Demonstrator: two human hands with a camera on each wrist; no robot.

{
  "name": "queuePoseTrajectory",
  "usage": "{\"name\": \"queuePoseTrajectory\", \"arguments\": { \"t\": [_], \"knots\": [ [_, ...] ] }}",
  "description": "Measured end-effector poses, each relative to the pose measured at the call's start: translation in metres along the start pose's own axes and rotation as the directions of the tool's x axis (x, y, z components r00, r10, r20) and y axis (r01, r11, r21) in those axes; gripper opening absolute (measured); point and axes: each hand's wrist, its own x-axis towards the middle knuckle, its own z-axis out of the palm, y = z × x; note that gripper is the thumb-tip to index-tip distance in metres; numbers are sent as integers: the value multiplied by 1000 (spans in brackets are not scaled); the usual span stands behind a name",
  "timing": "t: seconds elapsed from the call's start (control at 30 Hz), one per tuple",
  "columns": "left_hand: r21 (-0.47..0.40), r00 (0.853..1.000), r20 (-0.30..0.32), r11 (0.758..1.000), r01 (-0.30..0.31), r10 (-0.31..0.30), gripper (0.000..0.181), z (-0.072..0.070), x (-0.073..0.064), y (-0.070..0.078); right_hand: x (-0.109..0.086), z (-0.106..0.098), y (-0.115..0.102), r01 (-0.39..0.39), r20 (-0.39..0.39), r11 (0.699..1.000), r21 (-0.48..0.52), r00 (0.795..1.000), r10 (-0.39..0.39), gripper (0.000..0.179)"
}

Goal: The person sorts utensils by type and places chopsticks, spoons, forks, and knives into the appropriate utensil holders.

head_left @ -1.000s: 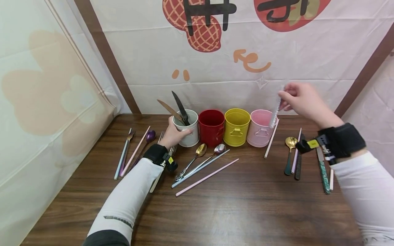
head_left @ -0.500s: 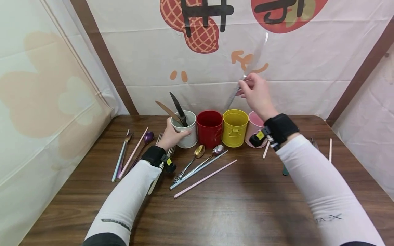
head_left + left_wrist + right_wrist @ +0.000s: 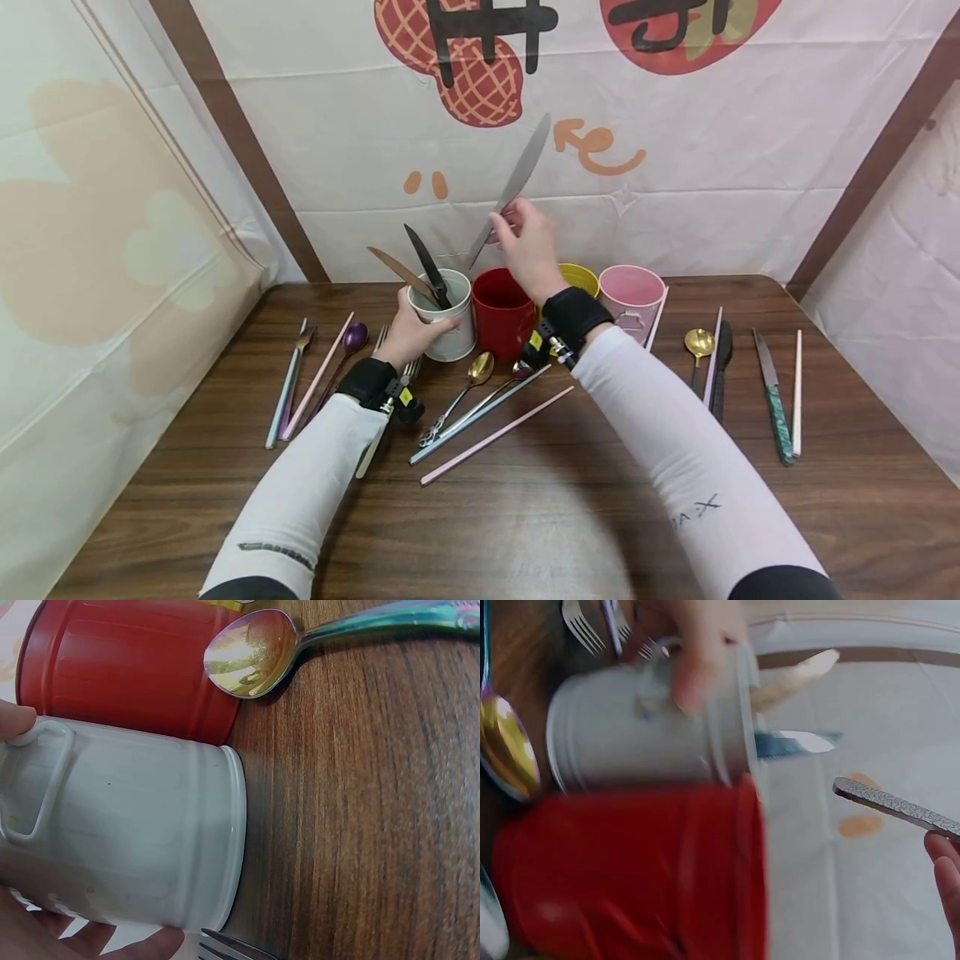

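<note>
My left hand (image 3: 422,330) grips the white metal cup (image 3: 142,825) round its side, thumb near the wire handle. Two knives, one copper-coloured (image 3: 401,270) and one black (image 3: 427,262), stand in that cup with their blades up. My right hand (image 3: 528,250) pinches a silver table knife (image 3: 525,162) by its textured handle (image 3: 892,804), blade pointing up. It is held above the red cup (image 3: 497,321), its handle end slanting down toward the white cup's rim. Behind my right wrist the yellow cup (image 3: 582,278) is partly hidden.
A pink cup (image 3: 632,287) ends the row on the right. Chopsticks, spoons and forks lie in front, including a gold spoon (image 3: 481,367) and a pink chopstick (image 3: 498,435). Further right lie a gold ladle-like spoon (image 3: 699,342) and a green-handled knife (image 3: 777,417).
My right hand has carried the silver knife leftward from beside the pink cup, past the yellow cup, to above the red one; its blade now shows upward. The left hand keeps its hold.
</note>
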Motion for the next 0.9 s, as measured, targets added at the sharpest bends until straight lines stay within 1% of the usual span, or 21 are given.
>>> {"name": "queuePoseTrajectory", "arguments": {
  "t": [0.1, 0.17, 0.3, 0.37, 0.47, 0.53, 0.6, 0.77, 0.9],
  "knots": [
    [15, 1000, -1, 1000, -2, 2, 90, 0, 0, 1, -5, 16, 4, -6, 34, 999, -35, 999, 7, 16],
    [24, 1000, -2, 1000, -3, 3, 90, 1, 0, 1, -9, 24, 8, -5, 61, 997, -76, 998, 9, 17],
    [30, 1000, -2, 1000, 2, -2, 90, 2, -1, 2, -15, 33, 15, 5, 118, 988, -154, 993, 13, 18],
    [30, 1000, -4, 1000, 2, -2, 90, 2, -1, 2, -18, 35, 19, 5, 147, 978, -209, 989, 26, 18],
    [27, 1000, -9, 1000, 1, -1, 89, 2, -1, 1, -22, 37, 24, 12, 190, 945, -327, 980, 53, 18],
    [35, 1000, -11, 999, -2, 2, 89, 2, -2, 0, -24, 39, 27, 21, 223, 917, -399, 972, 75, 18],
    [40, 1000, -14, 999, 0, 1, 89, 2, -2, 0, -27, 40, 29, 26, 259, 892, -451, 960, 103, 18],
    [51, 1000, -12, 999, 7, -7, 88, 1, -2, -1, -30, 45, 30, 44, 332, 862, -505, 932, 147, 20],
    [47, 1000, -16, 999, 5, -4, 89, 0, -2, 1, -29, 47, 29, 66, 354, 829, -555, 921, 163, 22]
  ]
}}
